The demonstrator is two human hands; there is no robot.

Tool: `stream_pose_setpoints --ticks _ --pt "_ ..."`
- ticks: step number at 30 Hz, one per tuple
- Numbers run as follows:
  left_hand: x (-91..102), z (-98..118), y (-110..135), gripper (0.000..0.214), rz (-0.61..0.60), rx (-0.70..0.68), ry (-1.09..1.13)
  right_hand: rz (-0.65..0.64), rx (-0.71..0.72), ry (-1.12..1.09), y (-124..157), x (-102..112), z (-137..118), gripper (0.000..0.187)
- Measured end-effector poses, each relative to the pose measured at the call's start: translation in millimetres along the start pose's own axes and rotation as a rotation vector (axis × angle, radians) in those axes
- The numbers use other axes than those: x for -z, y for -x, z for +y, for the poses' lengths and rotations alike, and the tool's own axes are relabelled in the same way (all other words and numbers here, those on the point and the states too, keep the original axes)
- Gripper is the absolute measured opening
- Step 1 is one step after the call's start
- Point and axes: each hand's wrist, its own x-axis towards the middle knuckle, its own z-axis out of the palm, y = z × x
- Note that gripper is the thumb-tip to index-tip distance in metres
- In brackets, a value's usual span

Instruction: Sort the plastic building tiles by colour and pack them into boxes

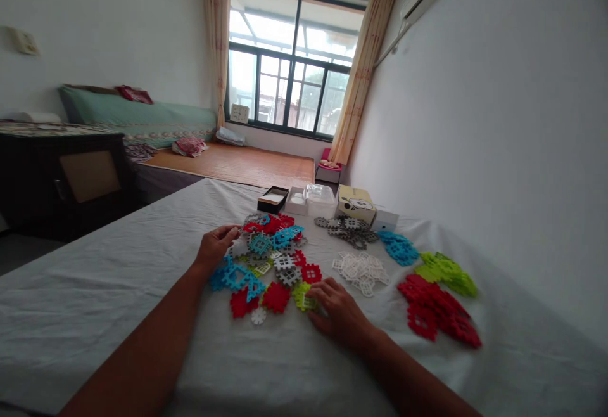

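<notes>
Your right hand (338, 312) has its fingers bent over the green piece (301, 296) at the near right edge of the mixed pile (287, 263); can't tell if it's pinched or just touched. Your left hand (216, 246) sits at the pile's far left edge, thumb and fingertips close together; can't tell if they grip anything. Pieces look like thin plastic: expect light, fairly stiff, a bit slick, teeth liable to snag neighbours. Take them by the notched rim; the thin window bars look weakest. To your right, sorted by colour: white pile (363, 271), gray pile (354, 233), blue pile (399, 248), lime pile (446, 273), red pile (439, 309). Counter (123, 258) wears a pale, wrinkled cloth, so pieces may drag. Black box (266, 205), clear tub (320, 203) and yellow box (356, 205) stand behind. Beyond: matted bed (247, 163), dark cabinet (90, 173), bright window (289, 56).
</notes>
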Motion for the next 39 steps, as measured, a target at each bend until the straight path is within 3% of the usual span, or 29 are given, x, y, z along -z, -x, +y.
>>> stream_pose_setpoints --ticks 4,8,15,18,21,27,35,39 --pt "-1.4 0 2 0.047 -0.004 0.020 -0.011 0.003 -0.083 -0.154 6 0 5 0.035" --pt "-1.7 3 5 0.051 -0.007 0.001 -0.007 -0.004 -0.182 -0.343 7 -4 17 0.021" --pt "-4.2 7 6 0.050 0.002 0.009 -0.024 0.316 -0.626 -0.347 17 4 80 0.038" --pt "-4.2 4 5 0.048 -0.006 0.016 -0.011 0.420 -0.719 -0.358 25 11 106 0.045" --pt "-3.5 2 3 0.047 -0.006 0.018 -0.011 0.432 -0.785 -0.462 29 13 114 0.049" --pt "-2.8 6 6 0.048 -0.009 0.017 -0.006 0.386 -0.679 -0.481 22 10 92 0.042" --pt "-2.9 5 6 0.051 -0.030 0.002 -0.038 0.282 -0.284 -0.327 14 5 62 0.024" --pt "0.4 1 4 0.052 -0.035 0.014 -0.064 0.330 -0.395 -0.371 14 12 53 0.028"
